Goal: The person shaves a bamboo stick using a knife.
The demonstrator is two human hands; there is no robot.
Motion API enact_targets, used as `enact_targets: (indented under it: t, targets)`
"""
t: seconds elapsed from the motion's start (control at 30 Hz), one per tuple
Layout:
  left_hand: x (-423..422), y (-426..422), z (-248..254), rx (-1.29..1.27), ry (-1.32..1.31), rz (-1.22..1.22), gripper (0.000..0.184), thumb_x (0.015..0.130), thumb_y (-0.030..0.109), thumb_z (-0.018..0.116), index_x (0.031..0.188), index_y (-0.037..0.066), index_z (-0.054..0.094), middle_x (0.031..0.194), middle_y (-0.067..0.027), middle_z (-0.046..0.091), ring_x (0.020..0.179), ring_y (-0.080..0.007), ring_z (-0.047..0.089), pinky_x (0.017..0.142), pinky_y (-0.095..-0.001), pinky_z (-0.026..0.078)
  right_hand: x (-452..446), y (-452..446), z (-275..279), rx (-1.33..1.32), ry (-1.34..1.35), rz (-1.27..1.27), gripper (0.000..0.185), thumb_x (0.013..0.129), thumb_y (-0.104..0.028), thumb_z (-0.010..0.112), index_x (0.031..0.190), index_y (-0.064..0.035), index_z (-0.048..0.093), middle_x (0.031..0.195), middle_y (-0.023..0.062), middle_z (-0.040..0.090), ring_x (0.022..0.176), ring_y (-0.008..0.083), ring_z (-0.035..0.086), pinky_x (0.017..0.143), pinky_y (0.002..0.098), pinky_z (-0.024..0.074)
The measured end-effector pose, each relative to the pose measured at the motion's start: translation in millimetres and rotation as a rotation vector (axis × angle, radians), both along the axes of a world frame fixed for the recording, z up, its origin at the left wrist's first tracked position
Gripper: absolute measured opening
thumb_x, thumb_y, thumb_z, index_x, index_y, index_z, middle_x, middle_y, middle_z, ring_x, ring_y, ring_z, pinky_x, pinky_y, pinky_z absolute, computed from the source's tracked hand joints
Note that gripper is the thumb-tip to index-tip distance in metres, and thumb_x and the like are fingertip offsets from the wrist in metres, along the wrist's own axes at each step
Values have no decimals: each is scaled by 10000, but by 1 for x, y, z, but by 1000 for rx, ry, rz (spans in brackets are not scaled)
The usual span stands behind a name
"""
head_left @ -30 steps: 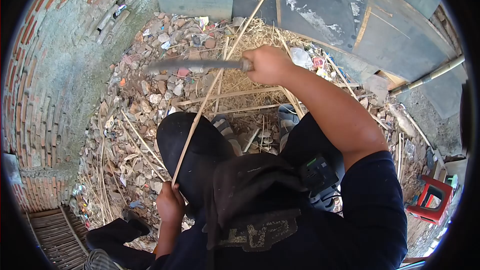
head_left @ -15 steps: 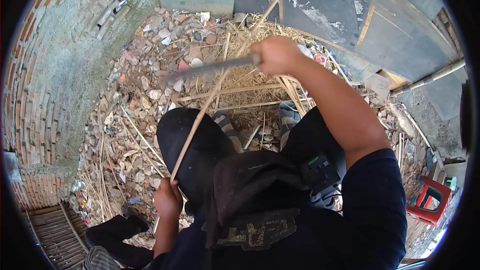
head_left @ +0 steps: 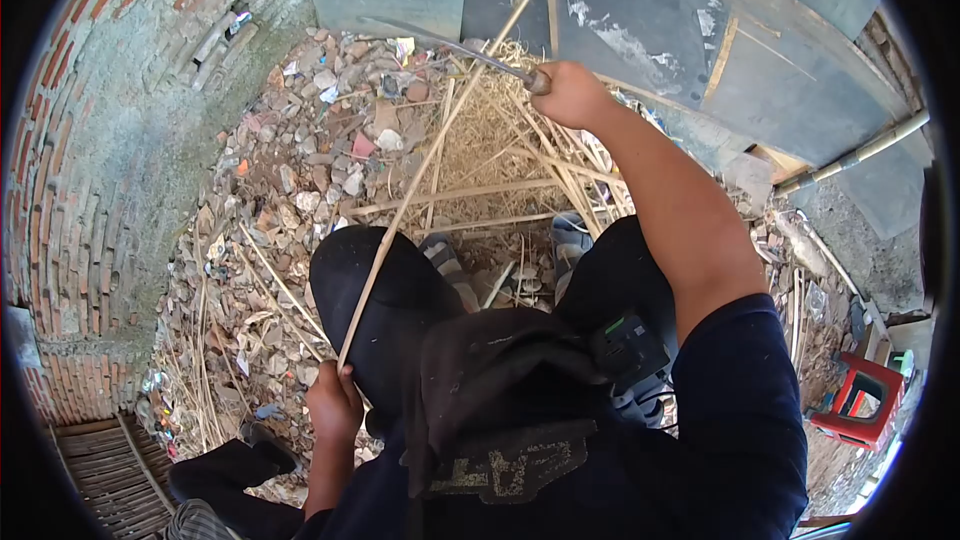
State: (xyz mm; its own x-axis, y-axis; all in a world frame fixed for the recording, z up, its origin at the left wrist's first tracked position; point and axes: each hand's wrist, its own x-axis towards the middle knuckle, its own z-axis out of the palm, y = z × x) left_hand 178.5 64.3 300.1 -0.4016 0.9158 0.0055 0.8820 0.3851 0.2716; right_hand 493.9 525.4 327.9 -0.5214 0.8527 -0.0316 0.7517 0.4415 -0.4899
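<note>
A long pale bamboo strip [head_left: 405, 202] slants across my dark-trousered knee, its lower end gripped by my left hand [head_left: 335, 403]. My right hand [head_left: 573, 95] is closed around the handle of a long-bladed knife [head_left: 450, 44]. The blade points left and crosses the strip close to its far end; whether the two touch is hard to tell. Beneath the far half of the strip lie a heap of straw-like shavings [head_left: 485, 145] and several loose bamboo strips [head_left: 455, 198], in front of my feet.
Rubble [head_left: 290, 180] with bits of litter covers the ground. A brick wall [head_left: 100, 190] rises at left, and dark panels [head_left: 640, 30] stand ahead. At right is a red stool [head_left: 858, 402]. Another person's dark-clothed leg [head_left: 225, 470] shows at lower left, near a slatted bamboo piece [head_left: 110, 470].
The knife in my right hand has moved away from me, up to the strip's far end. The strip's far end has shifted slightly. My left hand keeps its hold in about the same place.
</note>
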Motion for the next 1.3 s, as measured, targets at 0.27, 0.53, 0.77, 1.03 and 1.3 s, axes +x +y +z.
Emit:
enact_targets:
  t: [0.27,0.53,0.77,1.03,1.3]
  targets:
    - [1,2,8,-20,55,4,161,1002,178,591,993,19,568,745,-268,632,678,-501,624,581,-579,456,-8,-35,36,112,-224,206,157,905,-236,634,986,-116,693,855,109,688,837,276,696,790,455,577]
    - [-7,1,6,-10,94,-5,163,983,177,616,975,26,555,774,-267,645,698,-506,628,594,-584,463,20,7,10,-8,-19,-123,224,885,-174,586,1049,-100,719,947,172,720,906,341,698,852,486,553]
    - [-10,0,4,31,68,-50,154,987,172,609,977,27,557,751,-261,637,685,-504,626,583,-574,462,19,-9,21,72,-152,68,153,883,-193,621,995,-134,707,875,145,713,893,292,709,845,472,564]
    - [-17,0,18,-52,47,-65,133,998,144,584,980,22,536,690,-255,611,660,-509,607,572,-569,435,26,-2,12,76,-26,21,168,844,-178,631,980,-117,708,831,158,706,855,314,711,825,470,569]
    - [-20,-1,8,-13,60,-42,135,990,146,593,982,24,535,687,-262,612,659,-510,609,572,-579,434,55,23,-4,-10,80,-327,299,845,-221,625,1107,-115,722,951,171,741,914,332,713,849,455,556]
